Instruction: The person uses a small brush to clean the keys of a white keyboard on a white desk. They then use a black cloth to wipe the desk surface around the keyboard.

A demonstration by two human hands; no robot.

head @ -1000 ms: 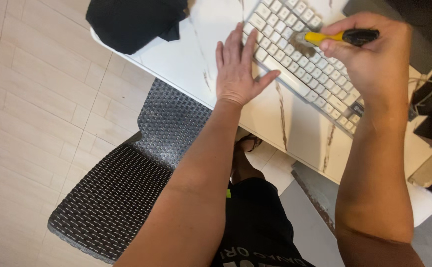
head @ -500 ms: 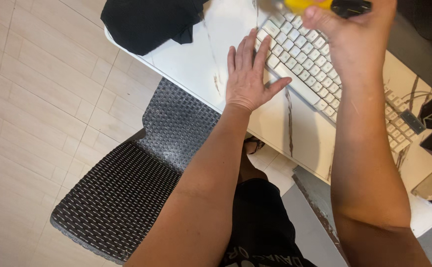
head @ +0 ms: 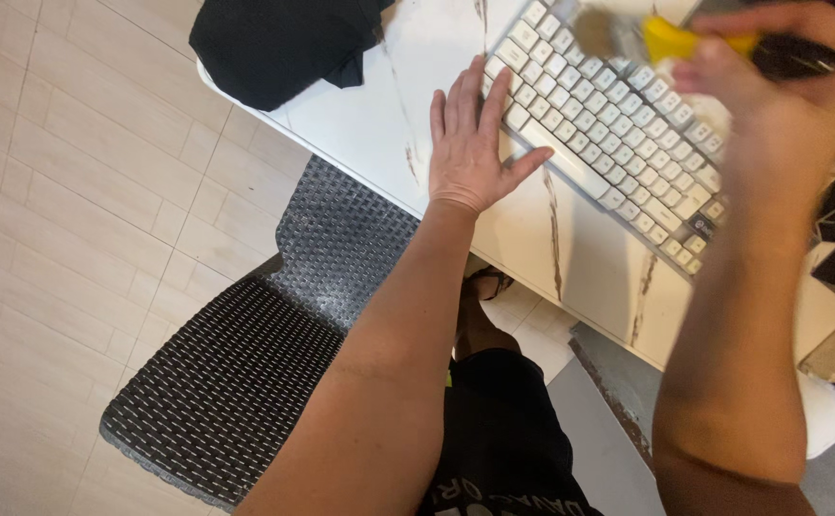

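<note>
Head view: white marble-patterned surface (head: 408,105) carries a white flat keyboard (head: 618,129), its far end hidden. Left hand (head: 470,143) lies flat, fingers spread, touching its edge. Right hand (head: 781,105), blurred, fingers closed on yellow-and-black brush (head: 671,40) above keys.

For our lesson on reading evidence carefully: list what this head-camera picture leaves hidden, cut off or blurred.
- Head view: the right hand and its brush are motion-blurred, so the bristles and grip stay unclear.
- The keyboard is partly covered by both hands; its key markings are too small.
- The black cloth is cut off by the top edge.
- The left hand hides the table beneath it.
</note>
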